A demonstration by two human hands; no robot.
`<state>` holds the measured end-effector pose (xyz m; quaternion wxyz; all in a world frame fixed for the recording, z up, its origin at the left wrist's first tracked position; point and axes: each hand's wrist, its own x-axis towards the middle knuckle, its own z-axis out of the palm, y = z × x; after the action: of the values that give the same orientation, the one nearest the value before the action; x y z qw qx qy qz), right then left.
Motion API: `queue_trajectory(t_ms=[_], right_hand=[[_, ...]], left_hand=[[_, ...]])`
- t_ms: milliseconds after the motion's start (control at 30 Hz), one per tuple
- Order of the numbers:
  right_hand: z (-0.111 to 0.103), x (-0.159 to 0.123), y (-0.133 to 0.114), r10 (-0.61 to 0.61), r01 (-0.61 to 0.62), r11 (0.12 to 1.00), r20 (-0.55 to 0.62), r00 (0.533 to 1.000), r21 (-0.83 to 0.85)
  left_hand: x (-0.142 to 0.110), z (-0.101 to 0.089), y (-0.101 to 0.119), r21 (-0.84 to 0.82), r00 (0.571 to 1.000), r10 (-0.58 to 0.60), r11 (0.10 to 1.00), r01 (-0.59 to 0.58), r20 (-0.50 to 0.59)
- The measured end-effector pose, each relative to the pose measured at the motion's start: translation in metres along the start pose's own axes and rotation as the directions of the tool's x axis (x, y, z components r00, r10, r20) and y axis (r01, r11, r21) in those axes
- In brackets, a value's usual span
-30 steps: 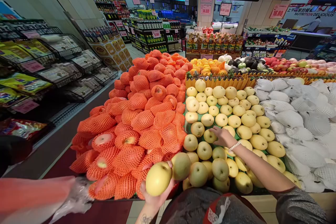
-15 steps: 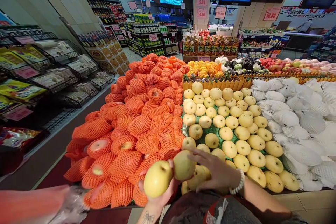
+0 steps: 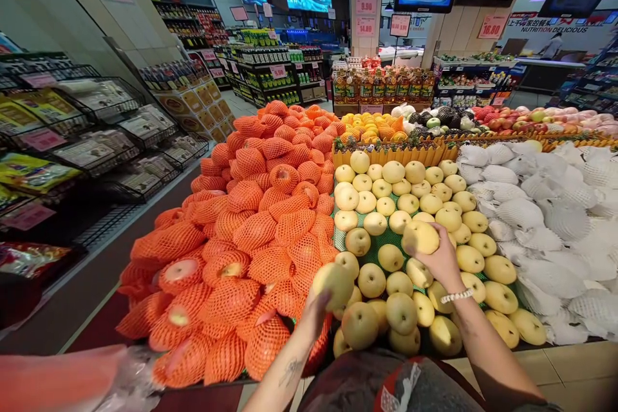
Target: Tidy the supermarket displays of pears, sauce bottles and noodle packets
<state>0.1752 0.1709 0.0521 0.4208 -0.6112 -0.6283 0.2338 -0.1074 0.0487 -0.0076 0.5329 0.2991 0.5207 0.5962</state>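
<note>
My left hand (image 3: pixel 315 312) is closed around a round yellow pear (image 3: pixel 333 285), raised at the border between the orange-netted fruit and the loose pears. Farther forward and to the right, my right hand (image 3: pixel 443 259) grips another yellow pear (image 3: pixel 421 238) above the middle of the pear display. Beneath both hands lie loose yellow pears (image 3: pixel 371 280) on a green mat (image 3: pixel 369 255). Part of each held pear is covered by my fingers. A beaded bracelet circles my right wrist.
Fruit in orange foam nets (image 3: pixel 255 232) is heaped on the left, and white-wrapped fruit (image 3: pixel 521 215) on the right. A low yellow fence (image 3: pixel 386 155) borders the pears at the back. Wire racks (image 3: pixel 96 148) of packets stand far left. A reddish plastic bag (image 3: pixel 62 380) shows at lower left.
My right hand has moved forward and right from beside the left hand, and now holds a pear over the display. My left hand, with a pear, has shifted up and right.
</note>
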Motion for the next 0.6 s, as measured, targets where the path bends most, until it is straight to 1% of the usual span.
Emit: queue_trajectory(t_ms=[33, 67, 133, 200, 267, 367, 433, 500, 533, 567, 600], right_hand=[[-0.001, 0.003, 0.006, 0.034, -0.033, 0.999, -0.035, 0.999, 0.024], [-0.002, 0.004, 0.011, 0.051, -0.048, 0.997, -0.054, 0.997, 0.054], [0.000, -0.001, 0.018, 0.062, -0.056, 0.993, -0.052, 0.997, 0.102], [0.003, -0.011, 0.022, 0.068, -0.066, 0.991, -0.016, 0.998, 0.116], [0.006, -0.022, 0.024, 0.064, -0.066, 0.991, 0.026, 0.998, 0.118], [0.005, -0.033, 0.027, 0.042, -0.049, 0.993, 0.065, 0.997, 0.107], [0.002, -0.036, 0.029, 0.042, -0.048, 0.996, 0.074, 0.996, 0.078], [-0.002, -0.036, 0.031, 0.050, -0.053, 0.997, 0.069, 0.996, 0.050], [-0.003, -0.036, 0.032, 0.053, -0.056, 0.997, 0.067, 0.996, 0.044], [-0.003, -0.036, 0.032, 0.056, -0.059, 0.997, 0.066, 0.996, 0.043], [-0.002, -0.036, 0.031, 0.056, -0.059, 0.997, 0.069, 0.996, 0.042]], left_hand=[[0.011, 0.003, 0.010, 0.115, 0.997, 0.073, 0.991, -0.071, -0.015], [0.022, 0.007, 0.020, 0.259, 0.988, 0.151, 0.955, -0.144, -0.008], [0.046, 0.015, 0.035, 0.529, 0.963, 0.269, 0.816, -0.234, 0.012], [0.070, 0.023, 0.038, 0.703, 0.938, 0.346, 0.660, -0.267, 0.031], [0.092, 0.028, 0.033, 0.776, 0.905, 0.414, 0.539, -0.328, 0.095], [0.117, 0.024, 0.017, 0.802, 0.847, 0.468, 0.387, -0.454, 0.253], [0.126, 0.015, 0.011, 0.844, 0.828, 0.466, 0.265, -0.467, 0.312], [0.128, 0.005, 0.011, 0.882, 0.828, 0.443, 0.153, -0.447, 0.343], [0.125, 0.002, 0.013, 0.888, 0.829, 0.432, 0.122, -0.444, 0.355], [0.121, 0.001, 0.016, 0.888, 0.828, 0.428, 0.114, -0.446, 0.361], [0.115, 0.002, 0.020, 0.883, 0.825, 0.437, 0.127, -0.451, 0.359]])
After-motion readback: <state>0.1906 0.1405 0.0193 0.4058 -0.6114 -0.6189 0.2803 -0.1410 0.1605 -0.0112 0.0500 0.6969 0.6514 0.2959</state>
